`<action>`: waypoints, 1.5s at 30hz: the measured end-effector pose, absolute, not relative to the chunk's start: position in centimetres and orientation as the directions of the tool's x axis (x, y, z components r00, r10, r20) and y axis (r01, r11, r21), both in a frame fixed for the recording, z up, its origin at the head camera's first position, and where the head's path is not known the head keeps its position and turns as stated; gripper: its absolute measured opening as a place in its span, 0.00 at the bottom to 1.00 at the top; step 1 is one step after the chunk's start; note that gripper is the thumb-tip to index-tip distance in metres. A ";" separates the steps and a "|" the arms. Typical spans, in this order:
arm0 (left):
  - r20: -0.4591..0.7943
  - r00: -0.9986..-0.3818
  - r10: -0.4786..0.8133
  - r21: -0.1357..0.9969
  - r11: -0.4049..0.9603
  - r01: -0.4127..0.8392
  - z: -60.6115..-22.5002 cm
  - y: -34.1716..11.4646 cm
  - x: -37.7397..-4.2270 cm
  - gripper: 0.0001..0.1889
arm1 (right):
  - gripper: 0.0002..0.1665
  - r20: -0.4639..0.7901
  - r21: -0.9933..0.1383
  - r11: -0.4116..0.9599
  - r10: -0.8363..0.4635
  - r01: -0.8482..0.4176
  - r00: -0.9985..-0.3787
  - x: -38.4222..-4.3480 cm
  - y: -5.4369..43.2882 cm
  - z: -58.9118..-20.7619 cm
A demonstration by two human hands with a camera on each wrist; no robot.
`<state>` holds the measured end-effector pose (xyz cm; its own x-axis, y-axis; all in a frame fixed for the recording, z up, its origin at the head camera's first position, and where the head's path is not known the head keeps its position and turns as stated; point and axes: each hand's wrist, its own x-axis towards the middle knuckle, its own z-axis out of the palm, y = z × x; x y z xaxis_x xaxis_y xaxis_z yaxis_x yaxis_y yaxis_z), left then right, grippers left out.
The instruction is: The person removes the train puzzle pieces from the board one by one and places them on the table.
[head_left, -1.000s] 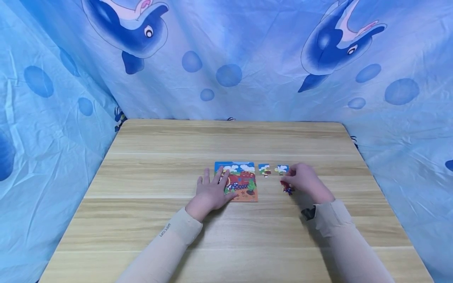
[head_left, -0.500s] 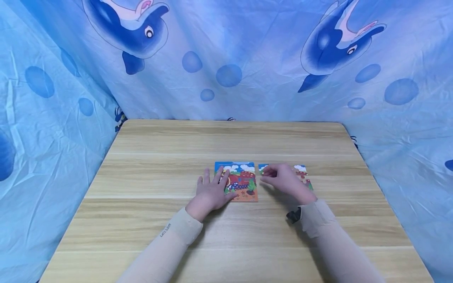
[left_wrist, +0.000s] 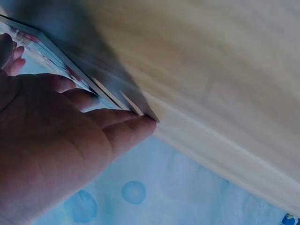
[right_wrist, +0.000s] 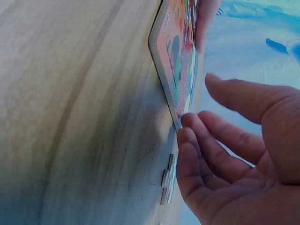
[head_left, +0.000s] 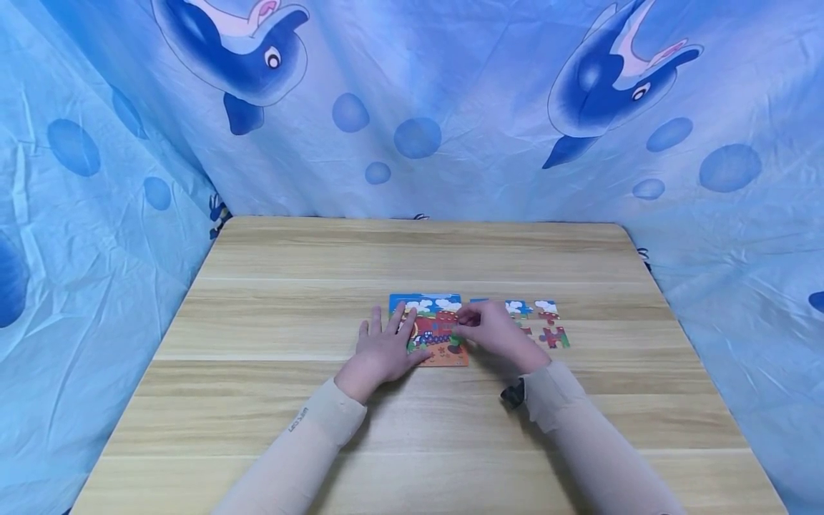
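A jigsaw puzzle (head_left: 444,353) with a red train, clouds and a green tree lies flat in its board near the middle of the table. Spread fingers of my left hand (head_left: 381,357) rest on its left side; the left wrist view shows them along the board's edge (left_wrist: 63,58). My right hand (head_left: 494,332) is over the board's right edge. In the right wrist view its thumb stands apart from the loosely bent fingers, with no piece visible between them. Fingertips are close to the board's corner (right_wrist: 174,115); contact is unclear.
Loose jigsaw pieces lie right of the board: a cloud piece (head_left: 517,307), another cloud piece (head_left: 546,307) and a red-green piece (head_left: 555,337), with more partly behind my right hand. The wooden table (head_left: 412,458) meets a blue dolphin curtain (head_left: 476,143) at the back.
My right hand has moved left, from a red piece among the loose ones to the board's right edge, uncovering pieces on the right. The left hand has stayed on the board.
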<state>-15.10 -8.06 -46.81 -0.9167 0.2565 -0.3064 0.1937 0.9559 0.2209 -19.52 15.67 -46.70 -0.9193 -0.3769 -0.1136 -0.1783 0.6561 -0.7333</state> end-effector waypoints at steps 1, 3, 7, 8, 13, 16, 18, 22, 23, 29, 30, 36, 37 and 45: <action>-0.301 -0.916 0.263 0.234 0.952 0.197 -46.8 -8.2 -15.2 0.47 | 0.15 -0.113 -0.732 0.659 -0.370 -0.175 -0.922 -19.5 15.6 -46.7; -0.290 -0.918 0.269 0.245 0.948 0.201 -46.7 -8.7 -15.3 0.48 | 0.14 -0.114 -0.723 0.669 -0.361 -0.172 -0.926 -19.5 15.4 -46.7; -0.286 -0.927 0.244 0.238 0.955 0.178 -46.8 -9.7 -15.6 0.50 | 0.13 -0.120 -0.712 0.680 -0.361 -0.173 -0.925 -19.4 15.1 -46.6; -0.289 -0.928 0.237 0.230 0.958 0.173 -46.8 -10.0 -15.6 0.50 | 0.12 -0.125 -0.707 0.686 -0.361 -0.172 -0.924 -19.3 15.0 -46.5; -0.303 -0.925 0.229 0.231 0.959 0.162 -47.2 -10.7 -15.9 0.52 | 0.12 -0.157 -0.667 0.730 -0.336 -0.151 -0.929 -19.3 14.3 -46.4; -0.308 -0.923 0.231 0.239 0.958 0.160 -47.2 -10.7 -16.0 0.53 | 0.13 -0.159 -0.648 0.743 -0.345 -0.166 -0.925 -19.4 13.6 -46.3; -0.310 -0.922 0.232 0.243 0.957 0.159 -47.1 -10.7 -16.1 0.53 | 0.15 -0.159 -0.651 0.736 -0.369 -0.184 -0.916 -19.5 13.1 -46.1; -0.320 -0.919 0.230 0.248 0.957 0.153 -46.9 -10.7 -16.1 0.54 | 0.16 -0.173 -0.674 0.708 -0.427 -0.209 -0.888 -19.8 11.8 -46.1; -0.323 -0.918 0.229 0.247 0.957 0.152 -46.8 -10.7 -16.1 0.54 | 0.17 -0.177 -0.674 0.707 -0.437 -0.215 -0.882 -19.9 11.5 -46.1; -0.342 -0.912 0.225 0.246 0.958 0.145 -46.6 -10.7 -16.1 0.54 | 0.19 -0.160 -0.624 0.723 -0.490 -0.297 -0.857 -20.5 9.4 -46.6; -0.343 -0.912 0.226 0.246 0.958 0.145 -46.6 -10.7 -16.1 0.54 | 0.19 -0.160 -0.616 0.726 -0.494 -0.304 -0.855 -20.5 9.1 -46.6; -0.345 -0.910 0.231 0.236 0.959 0.154 -46.5 -10.7 -16.1 0.54 | 0.19 -0.168 -0.613 0.733 -0.485 -0.295 -0.858 -20.5 8.1 -46.7; -0.344 -0.910 0.232 0.237 0.959 0.155 -46.5 -10.7 -16.1 0.54 | 0.18 -0.164 -0.615 0.731 -0.486 -0.296 -0.858 -20.5 8.0 -46.7; -0.347 -0.911 0.222 0.231 0.962 0.147 -46.5 -10.7 -16.2 0.56 | 0.15 -0.172 -0.618 0.730 -0.489 -0.293 -0.855 -20.8 7.8 -46.7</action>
